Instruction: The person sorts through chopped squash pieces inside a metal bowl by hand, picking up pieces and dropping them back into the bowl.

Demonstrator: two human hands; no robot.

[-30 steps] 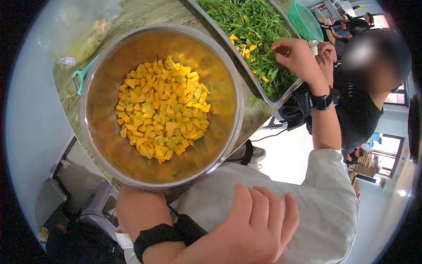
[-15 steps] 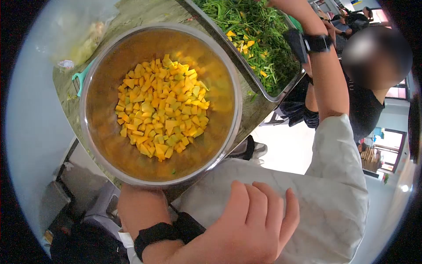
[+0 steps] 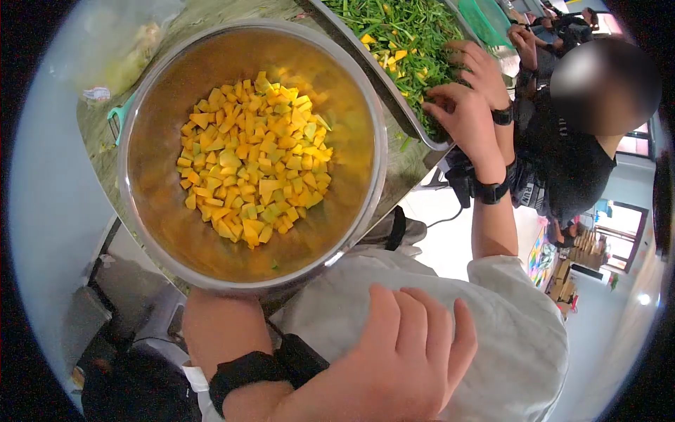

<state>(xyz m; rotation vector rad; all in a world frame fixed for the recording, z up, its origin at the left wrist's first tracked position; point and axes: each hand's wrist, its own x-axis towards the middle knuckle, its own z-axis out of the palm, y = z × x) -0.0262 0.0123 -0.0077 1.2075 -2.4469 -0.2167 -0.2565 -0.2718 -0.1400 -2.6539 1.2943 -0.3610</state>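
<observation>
My left hand [image 3: 415, 344] is raised close in front of my grey shirt, its fingers loosely bent and apart, nothing visible in them. My left wrist wears a black band [image 3: 246, 380]. At the top right, my right hand [image 3: 460, 116] is over the near corner of a metal tray [image 3: 404, 105], fingers bent and apart near chopped greens [image 3: 394, 21] mixed with orange pieces. Another person's hand [image 3: 478, 70] is beside it in the tray. A large steel bowl [image 3: 162, 211] holds diced orange-yellow pieces [image 3: 253, 162] that look like pumpkin. Neither hand holds the bowl.
A green peeler [image 3: 116, 123] lies left of the bowl on the table [image 3: 98, 155]. Beyond it is a clear plastic bag [image 3: 126, 49]. A green basket [image 3: 485, 21] stands past the tray. A person in a black shirt [image 3: 555, 155] is at the right.
My right hand has come down from the top of the view to the tray's near corner. The other person's hand now shows over the greens. My left hand stays nearly still.
</observation>
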